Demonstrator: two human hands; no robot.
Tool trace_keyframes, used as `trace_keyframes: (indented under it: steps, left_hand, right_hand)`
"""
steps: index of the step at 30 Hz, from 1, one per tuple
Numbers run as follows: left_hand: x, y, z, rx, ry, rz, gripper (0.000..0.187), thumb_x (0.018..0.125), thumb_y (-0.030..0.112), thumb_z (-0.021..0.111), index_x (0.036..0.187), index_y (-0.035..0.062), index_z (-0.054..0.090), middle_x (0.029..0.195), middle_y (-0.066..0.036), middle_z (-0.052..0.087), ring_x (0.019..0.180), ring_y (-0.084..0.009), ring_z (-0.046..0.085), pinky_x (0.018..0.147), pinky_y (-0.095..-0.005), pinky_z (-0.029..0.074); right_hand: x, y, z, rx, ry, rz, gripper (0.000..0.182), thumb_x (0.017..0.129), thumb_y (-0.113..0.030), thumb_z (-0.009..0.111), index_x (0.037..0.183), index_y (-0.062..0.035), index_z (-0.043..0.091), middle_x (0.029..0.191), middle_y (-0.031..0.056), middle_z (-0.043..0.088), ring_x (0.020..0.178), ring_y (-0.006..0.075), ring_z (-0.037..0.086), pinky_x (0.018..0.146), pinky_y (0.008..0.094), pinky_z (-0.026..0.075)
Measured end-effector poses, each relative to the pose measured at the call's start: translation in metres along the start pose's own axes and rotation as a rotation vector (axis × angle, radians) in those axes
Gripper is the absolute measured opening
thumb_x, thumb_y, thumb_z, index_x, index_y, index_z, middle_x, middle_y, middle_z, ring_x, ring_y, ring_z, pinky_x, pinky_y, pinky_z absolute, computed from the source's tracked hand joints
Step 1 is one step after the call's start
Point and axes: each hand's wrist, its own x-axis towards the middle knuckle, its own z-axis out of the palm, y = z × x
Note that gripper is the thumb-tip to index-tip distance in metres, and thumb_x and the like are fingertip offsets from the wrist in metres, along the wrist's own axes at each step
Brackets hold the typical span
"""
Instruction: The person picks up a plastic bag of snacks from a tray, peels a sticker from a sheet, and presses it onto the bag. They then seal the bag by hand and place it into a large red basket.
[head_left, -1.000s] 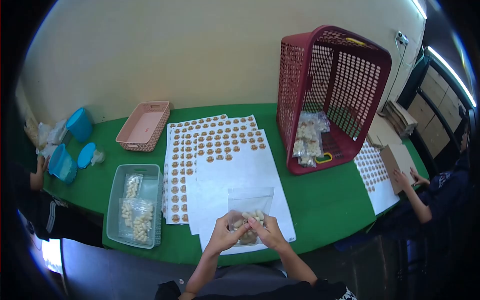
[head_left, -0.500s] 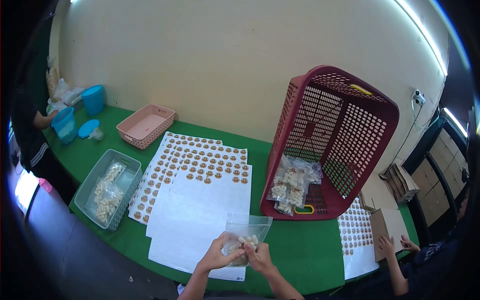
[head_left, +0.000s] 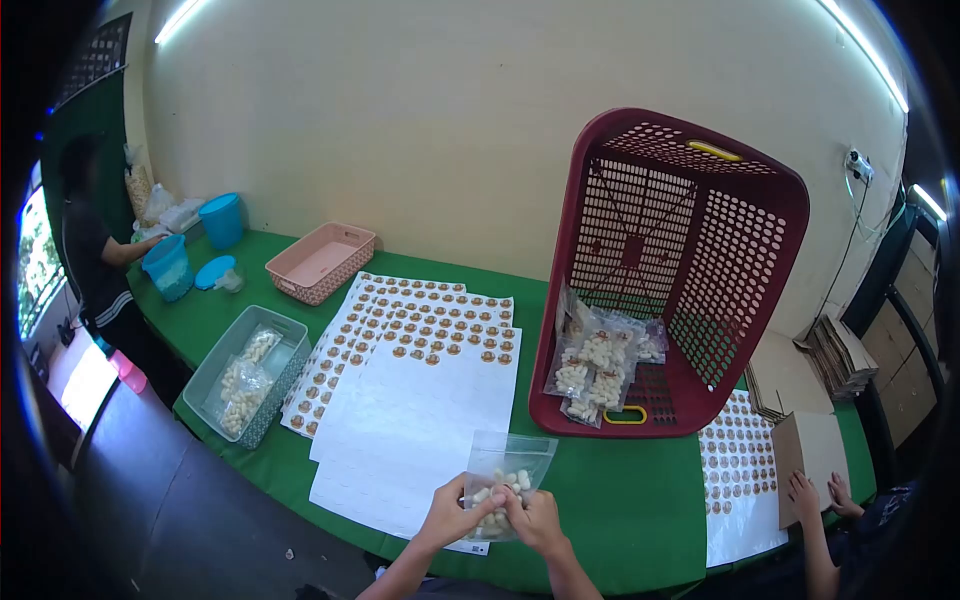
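Note:
A clear zip bag (head_left: 512, 455) with white oval pieces in its lower part is held upright at the table's front edge. My left hand (head_left: 450, 516) grips its left side, thumb across the front. My right hand (head_left: 536, 520) closes on the right side, its thumb beside the left one over the middle of the bag. The thumbs cover part of the front face. Behind the bag lie sticker sheets (head_left: 420, 430) with rows of round brown labels and a large blank white area.
A maroon basket (head_left: 560, 300) on its side holds several filled bags (head_left: 600, 365). Left stand a grey-green basket (head_left: 285, 385) with bags, a pink basket (head_left: 320, 262) and blue buckets (head_left: 168, 268). A co-worker's hands (head_left: 805, 495) touch cardboard (head_left: 820, 445) at right; another person (head_left: 100, 250) stands left.
The view has swung a little, shifting the scene to the right. My thumbs have come together over the bag's front, where a small brown label showed before.

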Motion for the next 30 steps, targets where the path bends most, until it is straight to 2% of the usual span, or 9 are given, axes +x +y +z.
trace_keyframes:
  steps: [4, 7, 9, 12, 14, 18, 21, 26, 30]
  left_hand:
    - [0.007, 0.008, 0.007, 0.044, -0.039, -0.071, 0.025, 0.072, 0.019, 0.063, 0.088, 0.0002, 0.058, 0.077, -0.006, 0.059, 0.071, -0.009, 0.054, 0.063, -0.0233, 0.044]
    - [0.011, 0.005, 0.007, 0.044, -0.046, -0.03, 0.017, 0.074, 0.015, 0.061, 0.082, 0.0003, 0.06, 0.077, -0.006, 0.06, 0.07, -0.0081, 0.053, 0.062, -0.0221, 0.043]
    - [0.016, 0.0, 0.008, 0.053, -0.045, -0.048, 0.015, 0.075, 0.014, 0.06, 0.082, 0.0004, 0.06, 0.078, -0.006, 0.06, 0.07, -0.0079, 0.053, 0.061, -0.0219, 0.043]
    - [0.02, -0.013, 0.01, 0.073, 0.001, 0.025, 0.015, 0.077, 0.015, 0.057, 0.081, 0.0004, 0.059, 0.075, -0.006, 0.059, 0.071, -0.0081, 0.052, 0.064, -0.0229, 0.042]
    - [0.025, -0.026, 0.008, -0.174, 0.04, -0.081, 0.019, 0.078, 0.018, 0.056, 0.084, -0.0003, 0.057, 0.077, -0.006, 0.057, 0.075, -0.0099, 0.051, 0.069, -0.0246, 0.041]
    - [0.032, -0.005, -0.003, 0.019, 0.051, 0.155, 0.03, 0.075, 0.02, 0.059, 0.096, -0.0011, 0.051, 0.087, -0.007, 0.055, 0.083, -0.0138, 0.051, 0.074, -0.0267, 0.04]
    - [0.036, 0.008, -0.01, -0.1, 0.019, 0.086, 0.033, 0.071, 0.014, 0.062, 0.097, -0.0023, 0.052, 0.095, -0.009, 0.055, 0.089, -0.0136, 0.05, 0.075, -0.0266, 0.04]
    - [0.036, 0.01, -0.011, -0.248, 0.0, -0.06, 0.013, 0.072, 0.01, 0.061, 0.074, -0.0031, 0.06, 0.069, -0.007, 0.06, 0.066, -0.0116, 0.056, 0.064, -0.0234, 0.044]
    - [0.033, 0.006, -0.005, -0.187, 0.075, -0.046, 0.012, 0.072, 0.009, 0.061, 0.075, -0.0032, 0.06, 0.074, -0.009, 0.06, 0.068, -0.0122, 0.056, 0.063, -0.0238, 0.044]
  right_hand:
    - [-0.007, 0.0, -0.005, 0.068, -0.028, 0.154, 0.037, 0.08, -0.036, 0.045, 0.079, -0.002, 0.059, 0.064, 0.0146, 0.058, 0.058, 0.0286, 0.057, 0.056, 0.0343, 0.044]
    - [-0.004, 0.009, 0.002, 0.341, 0.175, -0.041, 0.032, 0.079, -0.032, 0.049, 0.084, -0.0018, 0.059, 0.069, 0.0118, 0.058, 0.058, 0.0223, 0.057, 0.056, 0.0316, 0.044]
    - [-0.001, 0.014, 0.0, 0.326, 0.137, -0.119, 0.024, 0.079, -0.018, 0.054, 0.093, 0.0025, 0.055, 0.077, 0.0056, 0.059, 0.059, 0.01, 0.053, 0.053, 0.0238, 0.042]
    - [0.003, 0.011, -0.004, 0.347, 0.127, -0.027, 0.019, 0.075, -0.011, 0.059, 0.09, 0.0021, 0.057, 0.075, 0.0048, 0.06, 0.062, 0.0075, 0.053, 0.055, 0.0212, 0.043]
    - [0.006, 0.01, -0.004, 0.356, 0.109, -0.051, 0.018, 0.075, -0.011, 0.059, 0.087, 0.002, 0.058, 0.074, 0.0047, 0.06, 0.063, 0.0078, 0.054, 0.056, 0.0213, 0.043]
    - [0.013, 0.001, -0.006, 0.329, 0.056, -0.095, 0.016, 0.071, -0.013, 0.063, 0.079, 0.0001, 0.061, 0.069, 0.0083, 0.061, 0.062, 0.0123, 0.058, 0.058, 0.0248, 0.045]
    - [0.01, -0.004, -0.005, 0.371, -0.045, -0.042, 0.017, 0.07, -0.015, 0.064, 0.08, -0.0005, 0.061, 0.071, 0.007, 0.061, 0.064, 0.0115, 0.057, 0.06, 0.0244, 0.045]
    - [-0.003, 0.0, 0.015, 0.598, -0.084, 0.107, 0.026, 0.071, -0.017, 0.064, 0.087, 0.0018, 0.058, 0.073, 0.0057, 0.06, 0.069, 0.0099, 0.055, 0.063, 0.0248, 0.045]
    - [-0.007, 0.007, 0.018, 0.658, -0.113, 0.184, 0.028, 0.071, -0.016, 0.064, 0.089, 0.0035, 0.055, 0.074, 0.0053, 0.06, 0.069, 0.0081, 0.054, 0.062, 0.0232, 0.045]
